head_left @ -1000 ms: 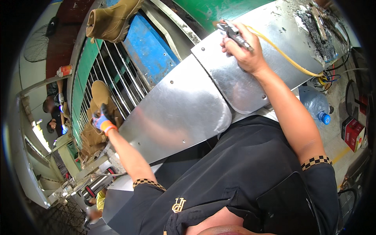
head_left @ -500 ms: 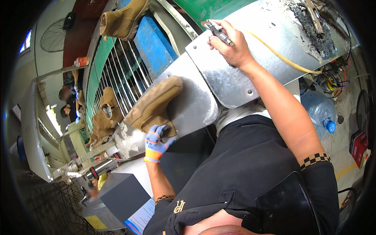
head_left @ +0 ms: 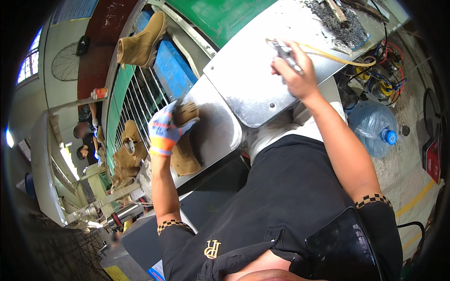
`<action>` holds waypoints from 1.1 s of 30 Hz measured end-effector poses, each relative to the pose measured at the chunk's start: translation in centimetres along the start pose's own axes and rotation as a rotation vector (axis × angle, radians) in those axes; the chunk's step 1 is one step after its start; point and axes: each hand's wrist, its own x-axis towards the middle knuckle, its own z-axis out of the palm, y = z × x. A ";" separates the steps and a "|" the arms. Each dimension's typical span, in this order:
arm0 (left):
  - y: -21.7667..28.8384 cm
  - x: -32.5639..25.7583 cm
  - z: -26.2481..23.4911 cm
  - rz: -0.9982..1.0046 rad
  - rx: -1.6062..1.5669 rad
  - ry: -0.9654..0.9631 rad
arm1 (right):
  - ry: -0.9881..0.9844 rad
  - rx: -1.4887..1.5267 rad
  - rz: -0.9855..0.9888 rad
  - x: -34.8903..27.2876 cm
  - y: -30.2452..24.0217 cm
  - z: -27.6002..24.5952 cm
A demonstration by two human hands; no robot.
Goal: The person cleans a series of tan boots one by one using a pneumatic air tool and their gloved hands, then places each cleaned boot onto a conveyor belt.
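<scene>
Tan suede fills your left hand: the gloved fingers are curled tight around the top of a boot, gripping it near the collar while the rest of the boot hangs below your palm against the edge of the shiny metal table. The glove is blue and white with an orange cuff, and the boot sits under and just right of your knuckles.

Your right hand is up on the second, larger metal sheet, fingers closed around a small dark metal tool that sticks out past your fingertips toward the top of the view. A yellow hose runs from that tool across the sheet toward a tangle of wires.

Another tan boot stands on the blue block above the roller rack, well apart from your hands. More boots sit farther left. A clear water bottle with a blue cap lies on the floor beside your right elbow.
</scene>
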 end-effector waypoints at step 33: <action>-1.1 10.7 -4.0 0.019 -1.064 0.589 | -0.335 0.291 -0.465 6.2 -15.8 8.1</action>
